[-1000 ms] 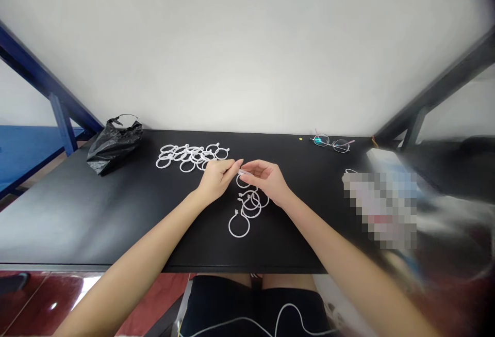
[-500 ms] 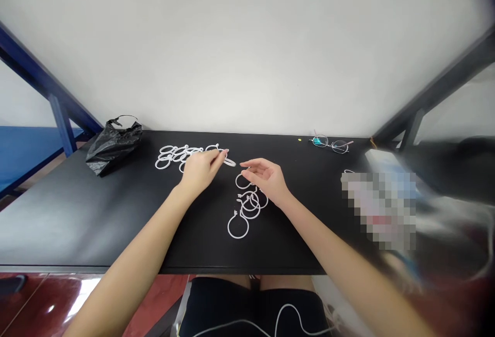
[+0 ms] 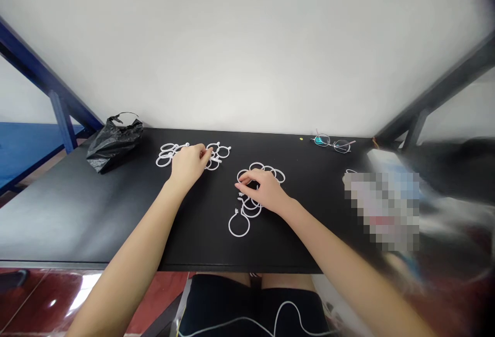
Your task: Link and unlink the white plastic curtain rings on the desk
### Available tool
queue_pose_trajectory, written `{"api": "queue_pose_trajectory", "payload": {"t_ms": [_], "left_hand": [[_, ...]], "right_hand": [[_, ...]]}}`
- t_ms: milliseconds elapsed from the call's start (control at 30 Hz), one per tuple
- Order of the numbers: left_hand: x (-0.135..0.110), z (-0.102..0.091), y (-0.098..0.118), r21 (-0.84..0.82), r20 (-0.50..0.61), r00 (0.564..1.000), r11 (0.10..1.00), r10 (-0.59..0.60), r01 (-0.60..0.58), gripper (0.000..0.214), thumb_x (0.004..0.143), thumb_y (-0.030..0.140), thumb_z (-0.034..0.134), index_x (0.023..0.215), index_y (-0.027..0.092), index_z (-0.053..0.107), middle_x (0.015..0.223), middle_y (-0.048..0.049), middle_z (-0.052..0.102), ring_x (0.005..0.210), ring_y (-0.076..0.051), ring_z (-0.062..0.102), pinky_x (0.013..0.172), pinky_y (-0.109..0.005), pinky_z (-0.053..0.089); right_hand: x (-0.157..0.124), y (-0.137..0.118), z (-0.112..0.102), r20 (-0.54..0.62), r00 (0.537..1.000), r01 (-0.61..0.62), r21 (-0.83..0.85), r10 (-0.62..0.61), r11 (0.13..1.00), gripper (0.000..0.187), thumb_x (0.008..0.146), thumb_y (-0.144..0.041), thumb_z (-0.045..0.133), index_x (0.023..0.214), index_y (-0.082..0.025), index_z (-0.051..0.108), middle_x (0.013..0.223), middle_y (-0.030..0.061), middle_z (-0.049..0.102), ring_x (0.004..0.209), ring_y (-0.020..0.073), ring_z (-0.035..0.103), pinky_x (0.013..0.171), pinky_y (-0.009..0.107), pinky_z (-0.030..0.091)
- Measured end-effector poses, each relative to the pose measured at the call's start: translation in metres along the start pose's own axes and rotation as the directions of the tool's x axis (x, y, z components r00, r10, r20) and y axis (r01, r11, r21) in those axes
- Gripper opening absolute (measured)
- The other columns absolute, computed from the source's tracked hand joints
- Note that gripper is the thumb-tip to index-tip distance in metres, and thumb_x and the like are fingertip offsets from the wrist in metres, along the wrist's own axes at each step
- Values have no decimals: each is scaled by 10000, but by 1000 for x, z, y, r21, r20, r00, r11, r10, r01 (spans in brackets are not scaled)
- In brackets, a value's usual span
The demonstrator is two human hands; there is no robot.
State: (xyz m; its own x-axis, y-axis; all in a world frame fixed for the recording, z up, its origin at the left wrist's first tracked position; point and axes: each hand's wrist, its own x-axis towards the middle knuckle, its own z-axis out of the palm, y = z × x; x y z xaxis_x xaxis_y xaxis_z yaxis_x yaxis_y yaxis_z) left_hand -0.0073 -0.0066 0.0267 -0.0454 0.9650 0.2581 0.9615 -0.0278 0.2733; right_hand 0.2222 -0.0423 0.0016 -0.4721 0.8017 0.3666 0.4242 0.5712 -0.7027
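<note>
Two groups of white plastic rings lie on a black table (image 3: 116,208). My left hand (image 3: 188,164) rests at the far pile of rings (image 3: 166,155), its fingers curled and pinched on a ring at the pile's middle. Over the nearer cluster of rings (image 3: 266,169), my right hand (image 3: 263,190) is palm down, fingertips and thumb closed on a ring at the cluster's left side. One larger ring (image 3: 238,225) lies alone, closest to me.
A crumpled black plastic bag (image 3: 114,141) sits at the table's far left. A pair of glasses (image 3: 331,143) lies at the far right by the wall. A blurred-out object (image 3: 382,208) occupies the right side. A white cable (image 3: 286,316) crosses my lap.
My left hand carried a ring from the middle leftward to the far pile. My right hand, open a moment ago, dropped onto the near cluster and closed its fingers.
</note>
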Motion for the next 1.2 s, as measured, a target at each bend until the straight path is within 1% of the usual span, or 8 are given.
{"api": "queue_pose_trajectory", "payload": {"t_ms": [333,500,600,667,767,867,1000,1200], "left_hand": [[1,2,-1,49,50,998,998,-30,27,360,922,452,426,732,207,610,698,-71,679,743,-266,641,554,-291,313],[-1,-1,2,0,-2,1000,1000,-30,30,318,905,435,454,764,208,626,703,-54,679,720,-242,629,552,-287,306],[-4,0,10,-115,-53,998,993,28,-34,302,902,420,472,758,203,624,653,-30,650,642,-199,594,562,-278,320],[-8,2,17,-216,-42,991,967,129,-135,304,900,418,484,739,197,616,590,-11,604,579,-170,555,568,-270,338],[-13,7,27,-436,110,929,857,353,-273,217,879,373,516,819,192,619,582,22,580,529,-133,522,581,-254,382],[-16,9,31,-610,272,827,753,492,-247,219,844,293,533,1028,196,603,652,37,603,513,-109,512,558,-235,401],[-17,8,31,-689,361,755,703,547,-180,246,810,238,530,1040,193,605,651,45,571,503,-97,472,521,-222,380],[-19,8,32,-646,441,719,746,537,-161,163,818,318,570,905,187,615,596,50,522,517,-108,470,510,-226,364]], "right_hand": [[-1,7,4,1,1000,23,51,-23,998,61,824,-181,669,861,-203,712,790,13,757,763,170,721,756,290,556],[-1,9,5,8,999,32,83,-32,996,159,811,-84,602,874,-191,702,874,30,746,806,160,710,789,297,561],[0,7,4,-8,999,39,73,-38,997,186,800,-60,572,850,-192,693,859,32,731,797,165,695,778,308,558],[0,7,4,-9,999,41,67,-41,997,203,790,-45,561,844,-194,687,855,30,723,794,167,687,776,315,554],[1,8,4,-22,1000,20,61,-19,998,218,782,-37,548,832,-203,680,841,23,716,781,167,679,772,322,551],[1,8,4,-59,998,13,79,-9,997,195,785,-58,556,811,-206,681,816,20,712,763,165,675,759,320,550],[3,6,2,-100,994,-24,174,42,985,154,784,-102,590,829,-205,695,830,26,723,790,171,688,769,320,550],[4,3,1,-104,986,-93,313,132,945,85,772,-159,645,826,-189,702,845,41,728,806,178,696,796,335,560]]}}
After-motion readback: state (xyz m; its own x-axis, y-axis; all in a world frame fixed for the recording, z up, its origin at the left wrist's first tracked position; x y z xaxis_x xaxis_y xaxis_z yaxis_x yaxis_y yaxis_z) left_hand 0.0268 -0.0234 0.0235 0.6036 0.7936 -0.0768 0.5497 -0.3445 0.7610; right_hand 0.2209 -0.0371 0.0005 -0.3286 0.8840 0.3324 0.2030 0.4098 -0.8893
